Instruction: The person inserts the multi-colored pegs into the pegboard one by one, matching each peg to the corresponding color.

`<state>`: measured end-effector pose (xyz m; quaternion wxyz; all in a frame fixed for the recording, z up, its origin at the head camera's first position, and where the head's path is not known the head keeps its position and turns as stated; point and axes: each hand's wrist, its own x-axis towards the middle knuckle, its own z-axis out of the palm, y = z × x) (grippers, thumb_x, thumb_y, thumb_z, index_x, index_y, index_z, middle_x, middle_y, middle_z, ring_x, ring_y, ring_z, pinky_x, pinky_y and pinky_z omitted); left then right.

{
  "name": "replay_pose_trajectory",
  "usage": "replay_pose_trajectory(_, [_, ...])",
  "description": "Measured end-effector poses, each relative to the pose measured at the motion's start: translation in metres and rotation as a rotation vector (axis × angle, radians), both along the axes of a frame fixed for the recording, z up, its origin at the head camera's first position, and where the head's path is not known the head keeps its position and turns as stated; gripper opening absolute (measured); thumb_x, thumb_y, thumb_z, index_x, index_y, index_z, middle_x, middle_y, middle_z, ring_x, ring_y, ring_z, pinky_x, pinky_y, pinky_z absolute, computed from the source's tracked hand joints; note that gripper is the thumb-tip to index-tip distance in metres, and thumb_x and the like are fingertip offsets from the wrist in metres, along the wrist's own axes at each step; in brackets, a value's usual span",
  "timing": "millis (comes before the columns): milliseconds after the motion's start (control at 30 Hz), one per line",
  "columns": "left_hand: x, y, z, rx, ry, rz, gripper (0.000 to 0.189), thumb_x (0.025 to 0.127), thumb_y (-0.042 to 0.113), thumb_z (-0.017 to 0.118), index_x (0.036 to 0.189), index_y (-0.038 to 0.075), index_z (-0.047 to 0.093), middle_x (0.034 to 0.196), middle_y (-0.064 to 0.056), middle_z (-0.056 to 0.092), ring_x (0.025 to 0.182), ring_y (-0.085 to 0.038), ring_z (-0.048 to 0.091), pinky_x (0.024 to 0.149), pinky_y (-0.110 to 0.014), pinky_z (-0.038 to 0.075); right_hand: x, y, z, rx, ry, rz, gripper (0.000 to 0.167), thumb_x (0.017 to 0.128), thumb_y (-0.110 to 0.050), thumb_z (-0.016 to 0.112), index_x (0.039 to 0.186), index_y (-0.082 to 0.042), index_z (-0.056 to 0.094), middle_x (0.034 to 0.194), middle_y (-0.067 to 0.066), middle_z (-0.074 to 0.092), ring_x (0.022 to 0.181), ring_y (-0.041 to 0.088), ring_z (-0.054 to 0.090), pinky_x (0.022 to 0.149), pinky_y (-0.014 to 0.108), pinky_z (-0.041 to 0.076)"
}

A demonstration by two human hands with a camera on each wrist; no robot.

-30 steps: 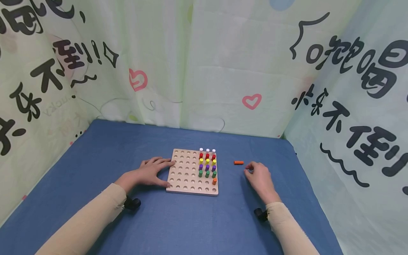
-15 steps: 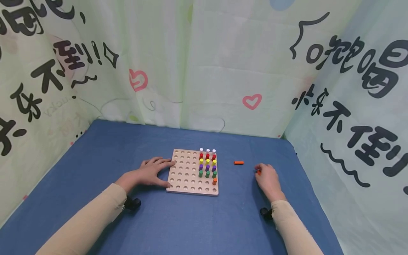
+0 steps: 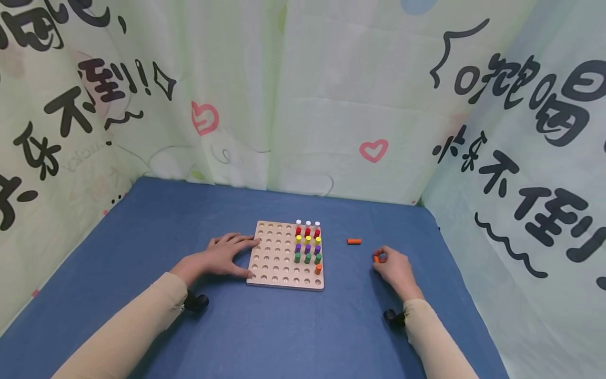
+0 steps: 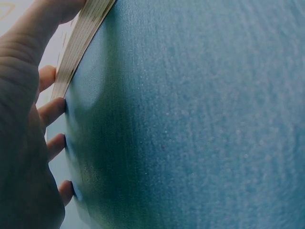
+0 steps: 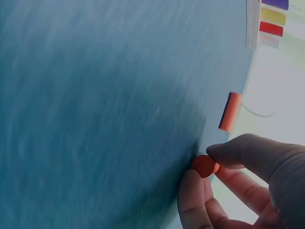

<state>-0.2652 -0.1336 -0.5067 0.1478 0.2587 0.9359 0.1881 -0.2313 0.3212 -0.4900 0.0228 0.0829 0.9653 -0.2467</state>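
Observation:
My left hand (image 3: 222, 256) rests on the left edge of a wooden pegboard (image 3: 270, 268), its fingers spread and thumb at the near corner. In the left wrist view the thumb and a fingertip touch the board's side edge (image 4: 78, 45). White, red, yellow, purple and green pegs (image 3: 307, 258) stand in rows on the board's right side, with one orange peg (image 3: 319, 269) in front of them. To the right of the board, my right hand (image 3: 395, 267) pinches another orange peg (image 5: 204, 166) between thumb and fingers, its round end showing in the right wrist view.
A loose orange peg (image 3: 354, 241) lies on its side on the blue tablecloth (image 3: 284, 337), between the board and my right hand. Pale curtains (image 3: 331, 79) with printed writing and hearts enclose the table at the back and sides.
My right hand has moved away from beside the loose peg, to the right and slightly nearer, and now pinches an orange peg. The left hand and the board have stayed in place.

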Motion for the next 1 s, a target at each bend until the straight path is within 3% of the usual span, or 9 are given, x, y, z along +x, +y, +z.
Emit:
replay_pose_trajectory(500, [0.0,0.0,0.001,0.002,-0.002,0.004,0.096,0.085,0.067,0.073,0.163,0.027,0.034,0.168,-0.01,0.032,0.154,-0.043,0.022,0.11,-0.073,0.021,0.005,-0.028,0.006,-0.143,0.035,0.0,0.02,0.089,-0.01,0.069,0.108,-0.006,0.064,0.085,0.01,0.066,0.07,0.02,0.058,0.063,0.03,0.045])
replay_pose_trajectory(767, [0.001,0.0,0.002,0.003,-0.005,0.006,0.096,0.085,0.068,0.073,0.163,0.027,0.035,0.168,-0.01,0.032,0.154,-0.043,0.023,0.11,-0.073,0.021,0.006,-0.055,0.015,-0.192,0.051,-0.007,0.017,0.09,-0.01,0.068,0.106,-0.007,0.063,0.092,0.012,0.069,0.072,0.02,0.061,0.063,0.03,0.049])
replay_pose_trajectory(1000, [0.0,-0.001,-0.001,-0.001,-0.008,0.003,0.097,0.085,0.069,0.072,0.164,0.027,0.034,0.169,-0.01,0.031,0.155,-0.043,0.021,0.11,-0.074,0.02,0.01,-0.071,0.022,-0.205,0.067,0.011,0.015,0.09,-0.014,0.076,0.097,-0.008,0.064,0.094,0.01,0.071,0.075,0.021,0.061,0.064,0.029,0.048])
